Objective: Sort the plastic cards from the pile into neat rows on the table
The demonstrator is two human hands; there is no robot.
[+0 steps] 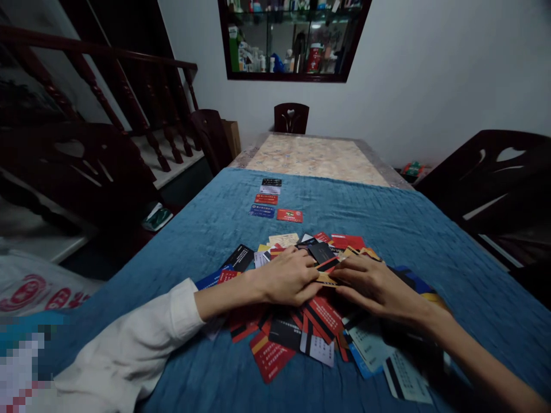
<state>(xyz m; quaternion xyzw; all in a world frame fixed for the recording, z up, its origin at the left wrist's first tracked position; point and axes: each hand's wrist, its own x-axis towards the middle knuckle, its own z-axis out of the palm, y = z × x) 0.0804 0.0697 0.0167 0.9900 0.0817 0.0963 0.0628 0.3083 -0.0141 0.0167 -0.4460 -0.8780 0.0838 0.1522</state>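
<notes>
A loose pile of bank-style cards lies spread on the blue cloth [185,241], in red, black, pale and gold. Both of my hands rest on the middle of it, their fingertips almost meeting. My left hand [288,276] lies palm down from the left, fingers slightly bent over the cards. Opposite it, my right hand [372,281] has its fingers stretched and apart. A gold card [327,279] shows between the fingertips, touched by both hands. Just in front are a red card [325,315] and a black card [284,332]. My palms hide part of the pile.
Beyond the pile, a short column of cards runs away from me: a blue card [262,211], a red one [266,199], a pale one and a black one [272,182]. Another red card [290,215] lies beside the blue one. Dark chairs [495,166] flank the table.
</notes>
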